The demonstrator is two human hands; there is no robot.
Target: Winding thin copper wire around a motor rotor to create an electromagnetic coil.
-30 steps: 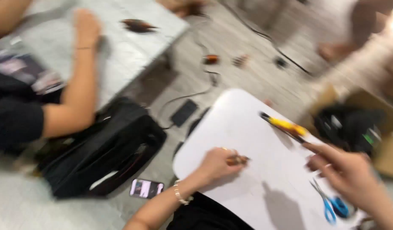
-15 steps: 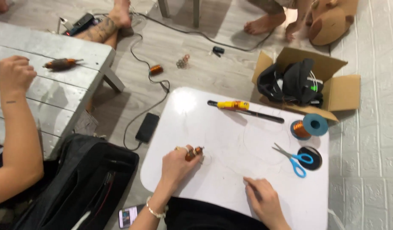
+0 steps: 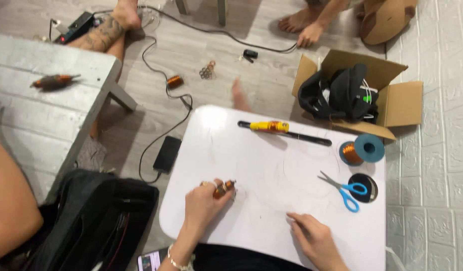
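On the white worktop (image 3: 271, 165), near its front left edge, the left hand (image 3: 204, 203) is closed around a small copper coil (image 3: 224, 188), pinching it between thumb and fingers just above the surface. Toward the front right, the right hand (image 3: 314, 238) rests palm down with its fingers loosely curled and its fingertips touching the worktop; it grips nothing that can be made out (a thin wire may run under it, too fine to tell). Across the far side lies a yellow-handled tool (image 3: 281, 129) with a long black shaft. By the right edge stand a spool of copper wire (image 3: 359, 150) with a blue flange, blue-handled scissors (image 3: 344, 189) and, just beside them, a black roll of tape (image 3: 364, 187). Beyond the worktop, an open cardboard box (image 3: 402, 100) holds dark cloth. Left of the worktop, on the floor, a black phone (image 3: 167, 154) lies on its cable, and a black bag (image 3: 91, 221) sits nearer the front.
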